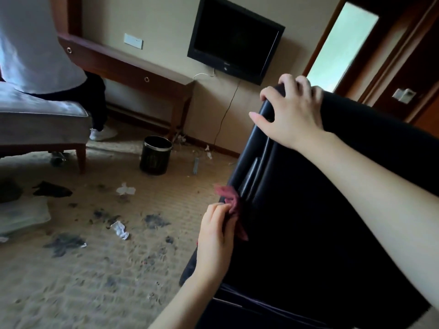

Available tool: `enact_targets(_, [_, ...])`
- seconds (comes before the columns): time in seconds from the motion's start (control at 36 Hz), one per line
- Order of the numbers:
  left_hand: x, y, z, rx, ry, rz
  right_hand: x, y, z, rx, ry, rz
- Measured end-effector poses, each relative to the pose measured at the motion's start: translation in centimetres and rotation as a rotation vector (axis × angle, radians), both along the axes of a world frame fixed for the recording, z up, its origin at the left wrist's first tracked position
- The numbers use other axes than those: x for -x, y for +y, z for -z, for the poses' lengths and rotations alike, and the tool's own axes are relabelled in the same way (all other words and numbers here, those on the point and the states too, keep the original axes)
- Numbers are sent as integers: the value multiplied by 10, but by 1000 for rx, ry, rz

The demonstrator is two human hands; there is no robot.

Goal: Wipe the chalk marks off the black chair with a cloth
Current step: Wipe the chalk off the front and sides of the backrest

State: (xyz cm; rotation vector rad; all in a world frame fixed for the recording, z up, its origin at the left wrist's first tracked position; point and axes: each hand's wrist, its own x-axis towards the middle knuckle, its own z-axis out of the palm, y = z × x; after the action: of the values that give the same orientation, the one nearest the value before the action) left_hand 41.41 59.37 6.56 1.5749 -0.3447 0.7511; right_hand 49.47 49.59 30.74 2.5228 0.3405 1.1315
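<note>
While the left hand (215,236) is pinching a red cloth (231,206) against the left edge of the black chair (308,210), the right hand (288,112) is curling over the chair's top corner, fingers bent round the padded edge and thumb spread below. The chair is filling the right half of the view, its long axis running from the lower middle up toward the upper right, top end pointing at the doorway (342,41); no chalk marks are showing clearly on its dark surface. The cloth is bunching between fingertips and thumb, part of it hanging down along the chair's side.

Around the chair the carpet (95,281) is lying littered — crumpled paper (120,230), a white scrap (125,189), dark smudges and a black rag (52,189). A black bin (155,155) is standing near the wall, well apart from the chair; its contents cannot be told. A console table (133,70) is running along the wall under a wall-mounted TV (234,39), with a cable trailing down to the floor. At the upper left another person (38,43) is sitting on a grey bench (42,119), one white shoe on the floor. Nothing is lying between the hands and the chair.
</note>
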Motion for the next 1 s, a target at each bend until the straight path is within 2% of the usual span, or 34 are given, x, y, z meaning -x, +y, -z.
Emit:
enact_targets(0.14, [25,-1,50,6,88,-5,-7,8,5,-61,-43,15])
enact_targets(0.31, [35,25,89,-169,214,69,-5,10,8,-45,-88,29])
enact_targets(0.39, [32,38,80,-232,216,72,-2,11,9,-53,-114,16])
enact_targets(0.53, [16,37,25,94,246,-57,-4,14,15,-79,-182,-8])
enact_targets(0.64, [5,12,-27,67,163,60,-8,16,18,-70,-220,7])
enact_targets(0.69, [2,2,-36,21,149,36,-10,15,19,-77,-231,5])
enact_targets(0.78, [5,-7,-34,32,107,-26,-14,13,21,-91,-258,-7])
enact_targets(0.86, [9,-11,-29,43,89,8,-16,12,22,-115,-308,-30])
enact_targets(1.0, [13,-13,-15,-29,93,-35,-16,15,22,-133,-307,-32])
